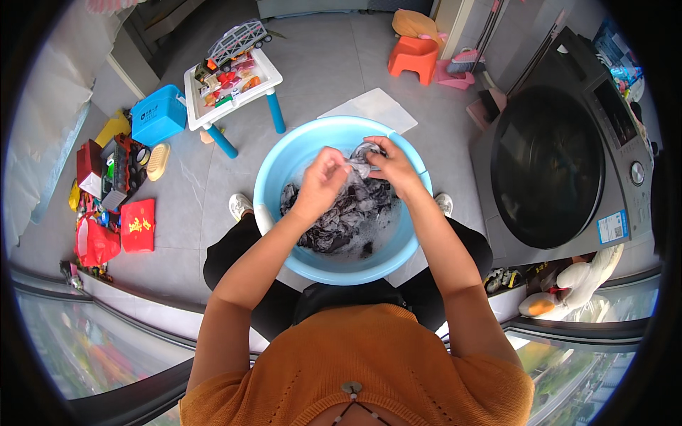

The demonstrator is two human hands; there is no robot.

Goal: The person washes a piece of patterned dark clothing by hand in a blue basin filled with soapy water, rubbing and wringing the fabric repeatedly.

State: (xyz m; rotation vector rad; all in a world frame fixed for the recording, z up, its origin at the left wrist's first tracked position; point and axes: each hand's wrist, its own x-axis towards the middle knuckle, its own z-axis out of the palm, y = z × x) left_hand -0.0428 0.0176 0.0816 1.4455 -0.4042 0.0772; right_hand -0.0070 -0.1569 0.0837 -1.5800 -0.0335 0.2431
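Note:
A round light-blue plastic basin (349, 276) stands on the floor between my knees, with sudsy water and a patterned dark and grey garment (341, 221) in it. Above the far half of the basin, my right hand (391, 162) grips a raised, bunched part of the wet cloth (362, 160). Close beside it on the left, my left hand (324, 181) has its fingers bent together at the edge of the same bunch. Those fingers are slightly blurred, and how firmly they pinch the cloth is hidden.
A front-loading washing machine (618, 213) stands at right. Beyond the basin lies a translucent flat sheet (381, 109). A small toy table (274, 74) and blue box (160, 114) are at upper left, toys and a red bag (96, 245) at left, an orange stool (413, 56) at the back.

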